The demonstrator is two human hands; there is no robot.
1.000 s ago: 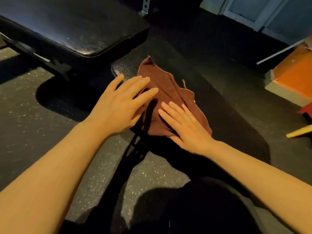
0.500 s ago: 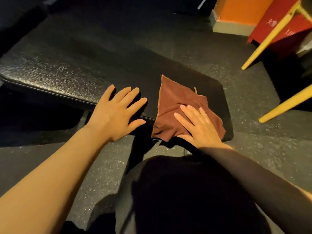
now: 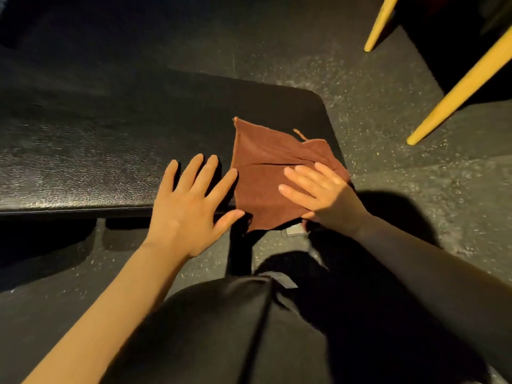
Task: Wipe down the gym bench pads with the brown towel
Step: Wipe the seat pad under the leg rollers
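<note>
On the black bench pad (image 3: pixel 116 139), near its right end, lies the brown towel (image 3: pixel 266 173), its near edge overhanging. The right hand (image 3: pixel 324 195) presses it, fingers straight, covering one corner. The left hand (image 3: pixel 188 209), fingers spread, sits beside it; contact unclear.

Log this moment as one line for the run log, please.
stage: wiping | right hand: flat on brown towel | left hand: open beside towel | towel: on bench pad, near corner
</note>
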